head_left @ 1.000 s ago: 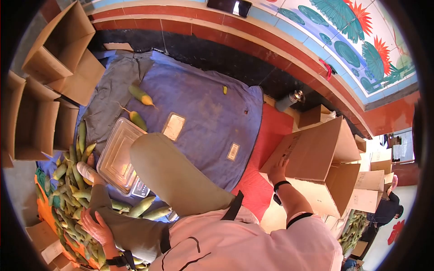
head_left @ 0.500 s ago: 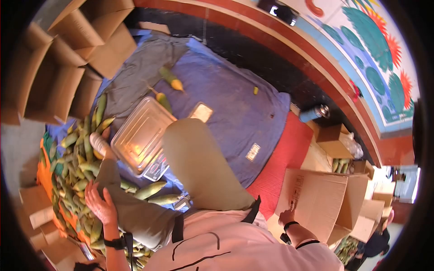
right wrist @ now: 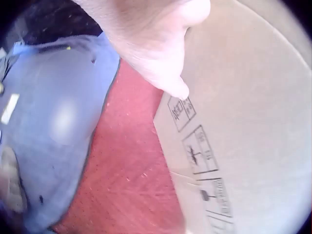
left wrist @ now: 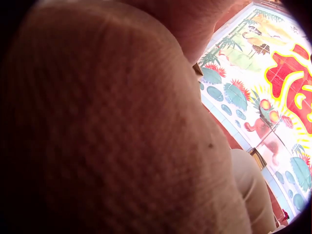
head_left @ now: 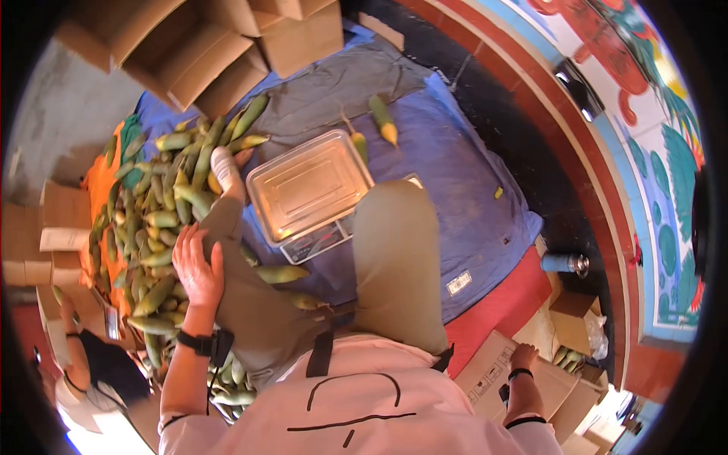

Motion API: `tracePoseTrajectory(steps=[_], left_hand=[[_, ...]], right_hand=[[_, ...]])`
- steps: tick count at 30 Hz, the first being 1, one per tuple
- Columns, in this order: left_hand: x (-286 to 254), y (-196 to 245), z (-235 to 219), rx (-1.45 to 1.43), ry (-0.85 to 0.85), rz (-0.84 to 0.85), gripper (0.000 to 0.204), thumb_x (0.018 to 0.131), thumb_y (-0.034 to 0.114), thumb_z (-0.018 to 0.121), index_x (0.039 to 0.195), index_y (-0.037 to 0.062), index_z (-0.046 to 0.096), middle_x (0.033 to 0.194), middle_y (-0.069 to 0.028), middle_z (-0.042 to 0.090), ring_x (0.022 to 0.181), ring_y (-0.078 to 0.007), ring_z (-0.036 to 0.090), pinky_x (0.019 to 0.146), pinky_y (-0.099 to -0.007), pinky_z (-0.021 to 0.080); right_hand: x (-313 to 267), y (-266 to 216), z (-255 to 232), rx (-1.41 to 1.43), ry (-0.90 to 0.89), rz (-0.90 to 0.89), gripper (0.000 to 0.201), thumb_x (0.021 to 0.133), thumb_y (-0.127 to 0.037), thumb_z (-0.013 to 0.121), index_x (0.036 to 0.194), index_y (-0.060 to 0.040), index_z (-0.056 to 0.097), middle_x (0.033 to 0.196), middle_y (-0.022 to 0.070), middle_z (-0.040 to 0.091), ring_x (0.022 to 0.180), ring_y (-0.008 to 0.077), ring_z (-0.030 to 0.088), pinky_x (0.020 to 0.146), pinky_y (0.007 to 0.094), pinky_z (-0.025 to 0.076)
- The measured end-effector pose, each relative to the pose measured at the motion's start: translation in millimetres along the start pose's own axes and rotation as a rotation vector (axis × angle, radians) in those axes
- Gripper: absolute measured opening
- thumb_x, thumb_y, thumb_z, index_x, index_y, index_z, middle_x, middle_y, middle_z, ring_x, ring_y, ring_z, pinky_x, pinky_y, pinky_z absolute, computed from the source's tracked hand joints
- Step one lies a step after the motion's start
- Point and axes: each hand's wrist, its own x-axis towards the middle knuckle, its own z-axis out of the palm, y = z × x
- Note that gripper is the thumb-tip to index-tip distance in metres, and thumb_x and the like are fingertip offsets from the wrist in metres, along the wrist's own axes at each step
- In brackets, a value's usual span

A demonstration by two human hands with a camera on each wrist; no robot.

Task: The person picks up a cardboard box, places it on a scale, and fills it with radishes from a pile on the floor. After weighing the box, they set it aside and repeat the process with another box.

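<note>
In the head view my left hand [head_left: 199, 265] is held with fingers straight and thumb apart, over my bent left leg. It overlaps the edge of a heap of long green radishes [head_left: 159, 220] and holds nothing. My right hand [head_left: 523, 355] rests on a cardboard box [head_left: 485, 371] at lower right. In the right wrist view its thumb lies against the box's printed face, near an edge; its other fingers are mostly hidden. The left wrist view is mostly filled by blurred skin, with a painted tile wall beyond.
A clear plastic tub [head_left: 311, 186] sits on a scale [head_left: 315, 241] between my legs. Two radishes lie on the blue cloth [head_left: 470, 227]. Opened cartons [head_left: 189, 57] stand at the far left, a flask [head_left: 561, 263] by the wall. Another person [head_left: 110, 368] is at lower left.
The head view has turned left, so the heap and another person at lower left show more. The right hand stays at the box, which now appears lower. The left hand remains over the leg.
</note>
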Motion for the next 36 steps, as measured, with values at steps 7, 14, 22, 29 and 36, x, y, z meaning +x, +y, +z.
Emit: tracePoseTrajectory(steps=[7, 14, 22, 29, 36], left_hand=[[-2, 2, -1, -0.033, 0.016, -0.051, 0.03, 0.083, 0.027, 0.052, 0.103, 0.0045, 0.052, 0.115, -0.0139, 0.051, 0.114, -0.0327, 0.042, 0.095, -0.0443, 0.029], [-3, -4, -1, -0.094, 0.052, -0.076, 0.032, 0.076, 0.025, 0.059, 0.101, 0.0051, 0.053, 0.114, -0.0147, 0.051, 0.113, -0.0327, 0.042, 0.095, -0.0451, 0.029], [-6, -7, -4, -0.155, 0.077, -0.089, 0.033, 0.073, 0.023, 0.061, 0.1, 0.0043, 0.053, 0.113, -0.0145, 0.051, 0.112, -0.0325, 0.042, 0.094, -0.0463, 0.03], [-13, -10, -3, -0.167, 0.128, -0.106, 0.034, 0.074, 0.026, 0.061, 0.099, 0.0037, 0.054, 0.111, -0.0152, 0.053, 0.112, -0.032, 0.043, 0.095, -0.0459, 0.03], [-13, -11, -17, -0.145, 0.167, -0.07, 0.036, 0.074, 0.028, 0.062, 0.1, 0.004, 0.054, 0.112, -0.0148, 0.053, 0.113, -0.0314, 0.043, 0.095, -0.045, 0.031]], right_hand=[[-14, -15, 21, -0.094, 0.013, -0.144, 0.021, 0.081, -0.024, 0.05, 0.093, -0.0141, 0.065, 0.102, 0.0033, 0.062, 0.101, 0.0202, 0.055, 0.087, 0.0388, 0.039], [26, -35, 107, -0.195, 0.01, -0.461, 0.033, 0.079, -0.037, 0.05, 0.099, -0.0153, 0.066, 0.105, 0.007, 0.063, 0.102, 0.0265, 0.057, 0.083, 0.0444, 0.045], [18, -79, -94, 0.53, 0.162, -0.406, 0.038, 0.076, -0.036, 0.052, 0.095, -0.0062, 0.065, 0.091, 0.0177, 0.063, 0.088, 0.0335, 0.06, 0.078, 0.0415, 0.048], [-38, -129, -284, 1.065, 0.771, -0.716, 0.019, 0.075, -0.017, 0.061, 0.087, -0.002, 0.063, 0.079, 0.0195, 0.063, 0.073, 0.0327, 0.062, 0.065, 0.0381, 0.049], [-86, -155, -352, 1.494, 0.768, -0.957, 0.017, 0.078, -0.008, 0.058, 0.089, 0.0037, 0.062, 0.074, 0.016, 0.062, 0.064, 0.0221, 0.061, 0.061, 0.0307, 0.048]])
